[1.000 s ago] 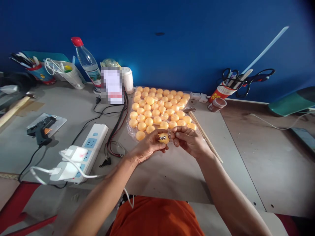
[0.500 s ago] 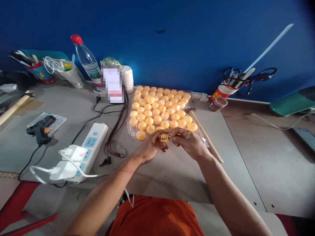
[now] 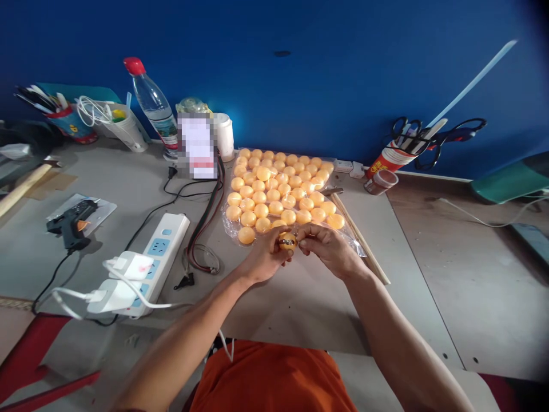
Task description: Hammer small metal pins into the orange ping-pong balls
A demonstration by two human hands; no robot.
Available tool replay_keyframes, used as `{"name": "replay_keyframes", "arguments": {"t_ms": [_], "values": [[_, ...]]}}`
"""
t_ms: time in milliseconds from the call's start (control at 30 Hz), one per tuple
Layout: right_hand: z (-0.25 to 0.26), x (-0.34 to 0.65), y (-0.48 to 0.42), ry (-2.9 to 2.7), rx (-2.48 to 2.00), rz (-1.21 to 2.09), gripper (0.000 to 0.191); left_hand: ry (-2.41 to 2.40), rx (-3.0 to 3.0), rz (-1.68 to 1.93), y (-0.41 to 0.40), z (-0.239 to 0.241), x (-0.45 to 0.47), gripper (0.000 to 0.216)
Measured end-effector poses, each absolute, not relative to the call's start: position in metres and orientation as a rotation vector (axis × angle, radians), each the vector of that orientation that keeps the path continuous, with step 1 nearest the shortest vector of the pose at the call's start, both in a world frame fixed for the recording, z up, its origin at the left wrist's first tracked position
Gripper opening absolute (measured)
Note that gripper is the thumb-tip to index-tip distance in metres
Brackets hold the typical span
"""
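Note:
My left hand [image 3: 266, 255] is closed around an orange ball [image 3: 287, 245], held just above the table at the near edge of the bagged balls. Shiny silver bits run across the ball's upper face; what they are is too small to tell. At the ball's right side is my right hand [image 3: 325, 245], its thumb and forefinger pinched together. Whatever those fingertips hold, if anything, is hidden. Just beyond both hands lie many similar orange balls [image 3: 274, 207] in rows inside clear plastic bags.
To the left lie a power strip [image 3: 165, 252] with white chargers, a black glue gun [image 3: 72, 220] and loose cables. A bottle [image 3: 154, 109] and cups stand along the blue wall. On the right are a wooden stick [image 3: 364, 246], a small jar [image 3: 381, 182] and a tool cup [image 3: 388, 157].
Both hands stay almost in place. The right fingertips have come slightly closer to the ball, and the silver bits appear a little shifted on it. The whole view has moved slightly.

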State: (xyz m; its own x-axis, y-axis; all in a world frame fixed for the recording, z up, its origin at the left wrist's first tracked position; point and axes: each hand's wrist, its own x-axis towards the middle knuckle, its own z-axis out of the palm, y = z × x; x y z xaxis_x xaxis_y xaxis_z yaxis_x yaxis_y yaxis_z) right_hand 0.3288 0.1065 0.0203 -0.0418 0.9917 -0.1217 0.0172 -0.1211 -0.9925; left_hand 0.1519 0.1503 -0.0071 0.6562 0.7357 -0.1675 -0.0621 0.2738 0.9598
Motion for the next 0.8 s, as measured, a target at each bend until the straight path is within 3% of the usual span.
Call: {"name": "replay_keyframes", "arguments": {"t_ms": [333, 800], "values": [[0.030, 0.325, 0.094, -1.512, -1.164, 1.213, 0.010, 0.701, 1.226, 0.576, 0.148, -0.004, 0.151, 0.028], [0.025, 0.326, 0.095, -1.692, -1.225, 1.066, 0.009, 0.738, 1.178, 0.582, 0.150, -0.001, 0.152, 0.031]]}}
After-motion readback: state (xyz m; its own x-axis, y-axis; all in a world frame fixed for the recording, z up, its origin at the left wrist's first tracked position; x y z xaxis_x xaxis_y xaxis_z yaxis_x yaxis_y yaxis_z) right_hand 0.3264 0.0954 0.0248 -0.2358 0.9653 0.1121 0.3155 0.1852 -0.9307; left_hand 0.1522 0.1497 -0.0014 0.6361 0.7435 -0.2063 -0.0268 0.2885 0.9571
